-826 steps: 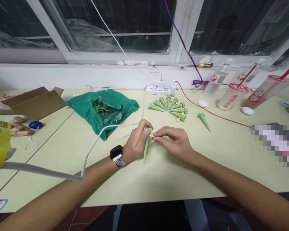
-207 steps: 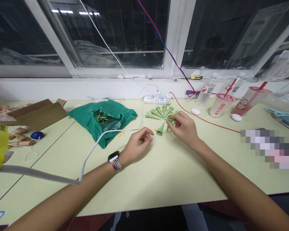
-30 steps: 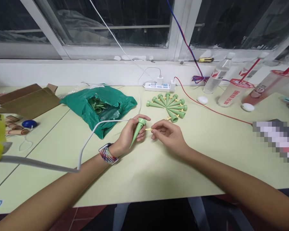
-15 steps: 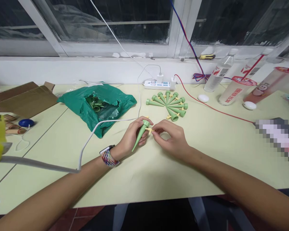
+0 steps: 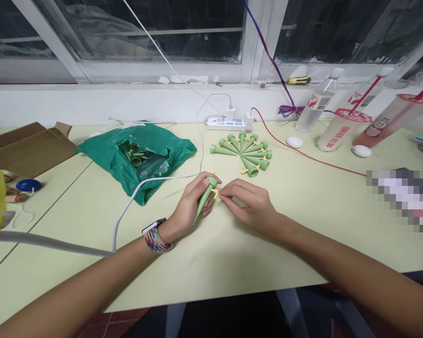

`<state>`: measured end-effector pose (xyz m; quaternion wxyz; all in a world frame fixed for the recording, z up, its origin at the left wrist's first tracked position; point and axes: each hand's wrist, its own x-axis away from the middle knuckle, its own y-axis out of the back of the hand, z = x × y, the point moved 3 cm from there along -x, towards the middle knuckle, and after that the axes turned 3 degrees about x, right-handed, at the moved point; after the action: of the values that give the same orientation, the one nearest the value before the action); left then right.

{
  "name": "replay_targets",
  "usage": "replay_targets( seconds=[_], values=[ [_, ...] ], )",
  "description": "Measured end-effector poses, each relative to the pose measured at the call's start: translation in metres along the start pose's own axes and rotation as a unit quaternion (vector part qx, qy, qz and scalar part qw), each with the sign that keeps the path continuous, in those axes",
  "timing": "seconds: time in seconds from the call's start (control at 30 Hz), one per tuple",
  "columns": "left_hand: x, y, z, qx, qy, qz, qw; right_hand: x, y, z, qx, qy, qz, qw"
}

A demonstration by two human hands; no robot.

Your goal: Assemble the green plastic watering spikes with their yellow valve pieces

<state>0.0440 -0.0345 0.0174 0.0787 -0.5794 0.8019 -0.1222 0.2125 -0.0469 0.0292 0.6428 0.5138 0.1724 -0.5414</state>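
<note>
My left hand (image 5: 186, 209) is closed around a green plant watering spike (image 5: 204, 201), cap end up and its point slanting down toward the wrist. Pinched in the fingertips of my right hand (image 5: 251, 204) is a small yellow valve (image 5: 215, 193) at the spike's side, just below the cap. Whether the valve is seated in the spike cannot be made out. Another bit of yellow shows above the cap. Beyond my hands, several green spikes (image 5: 249, 167) with yellow valves lie in a fan, points toward the centre.
A torn green plastic bag (image 5: 176, 150) with more spikes inside lies at left. A white cable (image 5: 127, 203) crosses above my left forearm. Behind stand a power strip (image 5: 225, 124), a bottle (image 5: 313, 105) and drink cups (image 5: 338, 134). A cardboard box (image 5: 31, 148) is far left.
The yellow valve has tilted and sits slightly closer to the spike, with my right fingertips moved a little left. My left hand keeps its hold. The whole view has shifted slightly.
</note>
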Motion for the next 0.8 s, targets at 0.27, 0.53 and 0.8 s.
replay_targets(
  seconds=[0.27,0.53,0.8],
  values=[
    [0.004,-0.004,0.004,-0.006,-0.001,-0.027,1.0,0.005,-0.002,0.0,0.02,0.031,0.007,0.999],
    [0.008,-0.009,0.004,-0.012,-0.005,-0.028,1.0,-0.001,0.0,-0.001,0.011,0.052,0.019,0.998],
    [0.0,-0.005,-0.01,0.077,-0.007,-0.077,0.994,-0.007,0.006,0.005,-0.054,0.028,-0.002,0.998]
  ],
)
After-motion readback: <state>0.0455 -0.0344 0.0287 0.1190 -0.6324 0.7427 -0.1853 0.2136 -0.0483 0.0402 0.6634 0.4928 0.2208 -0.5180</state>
